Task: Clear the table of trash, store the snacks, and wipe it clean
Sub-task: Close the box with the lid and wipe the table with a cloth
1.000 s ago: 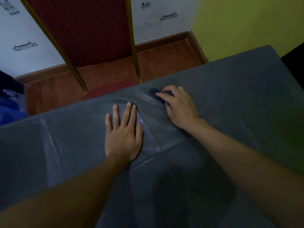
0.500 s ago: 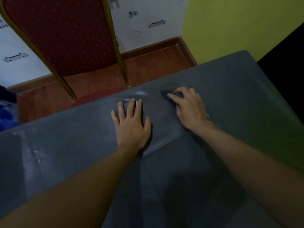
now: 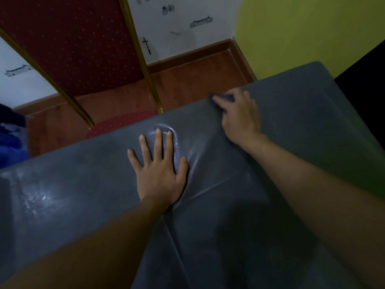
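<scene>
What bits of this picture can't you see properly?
Head view:
- Cloth: mostly hidden under the right hand, which is motion-blurred, so its grip is unclear.
- Blue thing: cut off by the left edge.
- Table under the left hand and both forearms: covered.

Table cover: a grey glossy sheet (image 3: pixel 291 126) lies over the table, creased through the middle, with shiny smears at the near left.
Left hand: the left hand (image 3: pixel 158 170) lies flat, palm down and fingers spread, on the sheet at the centre.
Right hand: the right hand (image 3: pixel 239 115) is at the table's far edge, right of the left hand; it is blurred, with fingers bent over a cloth.
Cloth: the dark blue cloth (image 3: pixel 226 98) is mostly hidden under the fingers and touches the sheet.
Chair: the red padded chair (image 3: pixel 73 38) has a gold frame and stands beyond the far edge at the left.
Room: wooden floor (image 3: pixel 198 80), with a yellow-green wall (image 3: pixel 302 28) at the far right.
</scene>
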### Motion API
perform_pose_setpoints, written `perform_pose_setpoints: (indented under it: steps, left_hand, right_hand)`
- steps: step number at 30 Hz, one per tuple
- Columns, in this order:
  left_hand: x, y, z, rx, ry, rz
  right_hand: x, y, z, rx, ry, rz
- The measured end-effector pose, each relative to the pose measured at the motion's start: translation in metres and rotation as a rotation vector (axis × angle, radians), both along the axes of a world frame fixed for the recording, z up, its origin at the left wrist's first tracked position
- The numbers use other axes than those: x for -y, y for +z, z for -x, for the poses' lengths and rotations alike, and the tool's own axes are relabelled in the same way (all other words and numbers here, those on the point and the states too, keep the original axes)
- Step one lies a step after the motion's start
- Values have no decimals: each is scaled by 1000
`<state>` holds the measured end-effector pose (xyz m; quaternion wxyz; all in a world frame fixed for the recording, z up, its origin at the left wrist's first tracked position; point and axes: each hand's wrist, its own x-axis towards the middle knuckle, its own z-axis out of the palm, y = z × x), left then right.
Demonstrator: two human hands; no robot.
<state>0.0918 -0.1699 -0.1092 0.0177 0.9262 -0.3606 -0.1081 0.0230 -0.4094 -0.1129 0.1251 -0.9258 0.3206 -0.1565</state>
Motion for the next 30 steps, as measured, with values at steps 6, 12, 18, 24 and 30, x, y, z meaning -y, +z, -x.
perform_pose_setpoints:
  steps: [6, 12, 18, 24, 30]
  left_hand:
    - [2, -2, 0, 8, 0, -6]
    - [1, -2, 1, 16, 4, -5]
    - [2, -1, 1, 11, 15, 9]
    - [2, -1, 2, 10, 14, 48]
    - [1, -2, 4, 35, 2, 86]
  right_hand:
    - [-25, 4, -16, 59, -100, -63]
    - [-8, -7, 18, 93, 169, -21]
    - [-9, 2, 34, 93, -263, -79]
    - [-41, -7, 73, 84, 262, 3]
    - [-15, 1, 106, 44, -192, 19]
